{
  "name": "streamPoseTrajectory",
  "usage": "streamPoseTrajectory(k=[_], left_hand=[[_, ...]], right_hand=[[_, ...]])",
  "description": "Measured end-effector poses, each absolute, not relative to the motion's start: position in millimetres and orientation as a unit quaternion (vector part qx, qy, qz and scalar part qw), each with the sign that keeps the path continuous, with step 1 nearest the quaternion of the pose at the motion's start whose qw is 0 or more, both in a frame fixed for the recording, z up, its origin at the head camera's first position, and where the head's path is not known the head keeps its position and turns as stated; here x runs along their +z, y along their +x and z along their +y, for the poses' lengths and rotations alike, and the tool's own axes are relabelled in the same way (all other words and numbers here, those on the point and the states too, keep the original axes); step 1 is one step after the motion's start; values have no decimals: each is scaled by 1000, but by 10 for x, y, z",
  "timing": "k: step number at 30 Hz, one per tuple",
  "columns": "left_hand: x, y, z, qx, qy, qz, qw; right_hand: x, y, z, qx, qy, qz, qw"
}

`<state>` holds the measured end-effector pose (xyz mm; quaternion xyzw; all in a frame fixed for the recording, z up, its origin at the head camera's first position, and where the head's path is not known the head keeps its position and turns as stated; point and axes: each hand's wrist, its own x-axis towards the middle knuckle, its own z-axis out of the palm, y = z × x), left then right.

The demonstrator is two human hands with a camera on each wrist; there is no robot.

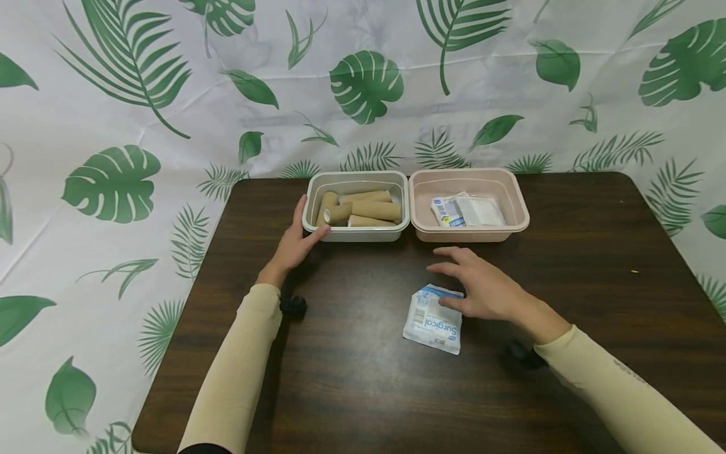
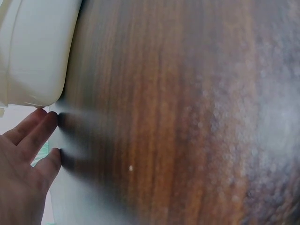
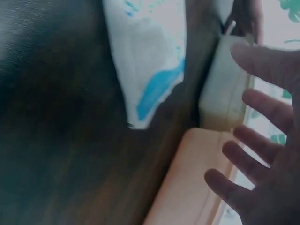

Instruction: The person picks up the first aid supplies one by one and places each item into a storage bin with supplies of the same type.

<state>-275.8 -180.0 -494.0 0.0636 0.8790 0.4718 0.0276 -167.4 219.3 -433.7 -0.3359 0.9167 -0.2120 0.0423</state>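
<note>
My left hand [image 1: 293, 244] rests at the left end of a pale grey plastic bin [image 1: 363, 235], its fingers along the side and its thumb at the front corner. Cardboard tubes [image 1: 371, 210] lie in that bin. In the left wrist view the fingertips [image 2: 50, 121] are extended right at the bin's end. My right hand [image 1: 488, 287] is spread with nothing in its grasp, over the edge of a white and blue packet printed "Surgical" [image 1: 431, 321]. The packet lies flat on the table and shows in the right wrist view, apart from the spread fingers [image 3: 267, 110].
A pink plastic bin [image 1: 471, 235] stands against the right side of the grey one, with white packets [image 1: 482, 211] inside. Both sit near the far edge of the dark wooden table [image 1: 340, 378]. Behind hangs a white leaf-print cloth [image 1: 306, 139].
</note>
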Motion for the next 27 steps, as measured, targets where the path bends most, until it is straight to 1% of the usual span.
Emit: streamPoseTrajectory(k=[2,5,10,19,27], left_hand=[[-4943,-2760,-1799,473,65,878,26],[-4944,-2760,-1800,473,66,878,26],[-4938,-2764,-1799,471,66,880,25],[-4936,-2763,-1796,466,67,882,24],[-4935,-2765,-1788,469,78,880,17]], right_hand=[[-4384,-1635,2192,-212,-338,914,72],[-4453,-1584,2183,-217,-336,911,101],[-4515,-1487,2165,-226,-329,909,122],[-4655,-1354,2127,-209,-333,911,121],[-4706,-1312,2122,-196,-340,911,124]])
